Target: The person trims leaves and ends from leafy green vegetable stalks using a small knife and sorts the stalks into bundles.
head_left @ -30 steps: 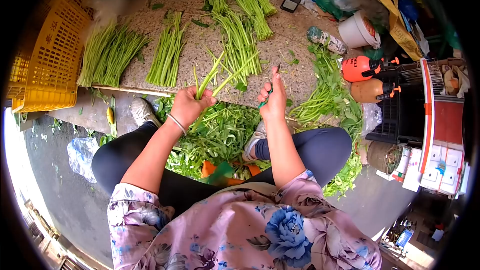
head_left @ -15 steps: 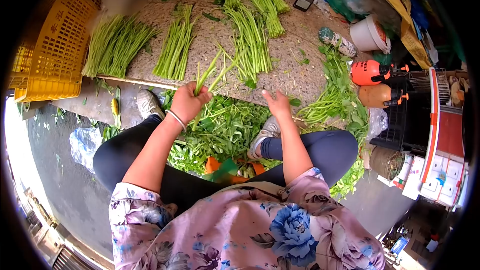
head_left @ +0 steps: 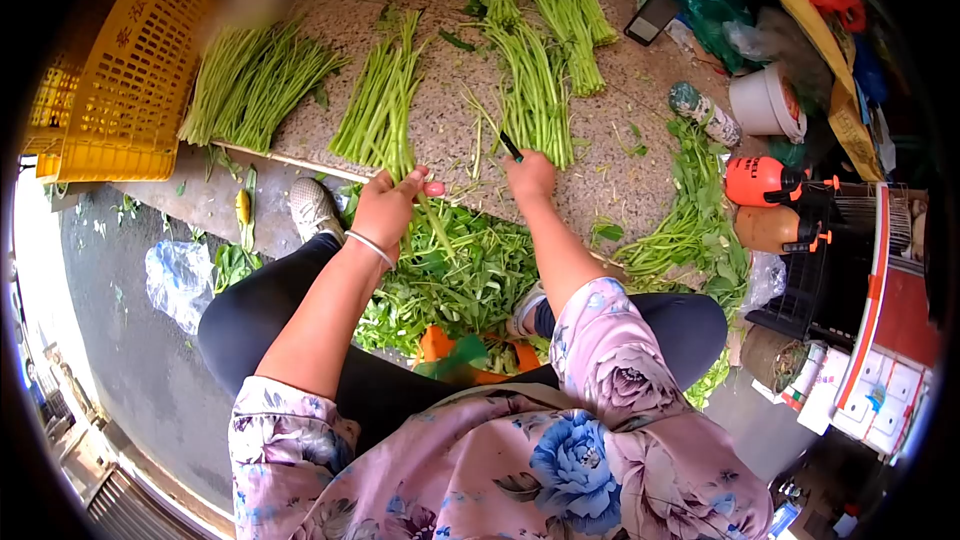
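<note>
My left hand (head_left: 388,205) is closed around green vegetable stems (head_left: 436,227), which poke out below the fingers and above them. Just beyond it lies a bundle of cut stems (head_left: 376,105) on the stone slab. My right hand (head_left: 531,180) is closed on a short dark tool that looks like a small knife (head_left: 511,147), pointing up and left. Loose thin stems (head_left: 478,130) lie beside it, and a second stem bundle (head_left: 535,90) is just past it. Under both hands, leafy greens (head_left: 455,275) are heaped on the ground between my feet.
At far left stands a yellow crate (head_left: 135,70) near a wide stem bundle (head_left: 255,80). Leafy stalks (head_left: 690,200) run along the right side. Two spray bottles (head_left: 765,181), a white bucket (head_left: 765,102) and a dark flat device (head_left: 651,18) stand or lie beyond them.
My right hand, earlier without the dark tool, now grips it over the slab, further forward and left. The left hand still holds stems, turned lower. The whole view has shifted slightly.
</note>
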### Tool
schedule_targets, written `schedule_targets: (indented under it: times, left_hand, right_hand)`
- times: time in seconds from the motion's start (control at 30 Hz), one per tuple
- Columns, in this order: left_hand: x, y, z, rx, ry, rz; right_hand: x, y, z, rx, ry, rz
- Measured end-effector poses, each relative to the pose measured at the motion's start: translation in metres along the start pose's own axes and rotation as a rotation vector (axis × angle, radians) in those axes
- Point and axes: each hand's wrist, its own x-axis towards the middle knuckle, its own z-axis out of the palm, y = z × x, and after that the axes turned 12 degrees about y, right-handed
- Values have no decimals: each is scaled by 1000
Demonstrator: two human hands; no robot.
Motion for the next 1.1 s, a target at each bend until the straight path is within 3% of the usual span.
schedule_targets:
  times: [0.03,0.1,0.17,0.3,0.5,0.9,1.03,1.1]
  left_hand:
    - [-1,2,2,0,27,-3]
    - [3,-4,4,-112,36,-38]
    - [-4,3,11,-138,30,-52]
    - [-7,2,21,-178,49,-49]
    - [-15,-1,45,-179,-42,60]
    - [-28,6,47,-330,-236,72]
    - [-23,5,43,-362,-243,104]
    - [-25,7,42,-387,-220,85]
  right_hand:
    - [-1,1,-2,105,-15,97]
    - [-3,19,7,426,-45,55]
    - [-19,9,-16,865,-304,354]
    - [-66,-6,-66,1255,-468,473]
    - [-113,-21,-97,1339,-410,384]
    - [-131,-34,-103,1304,-330,226]
    - [-132,-33,-105,1299,-198,165]
    - [-130,-32,-110,1456,-206,100]
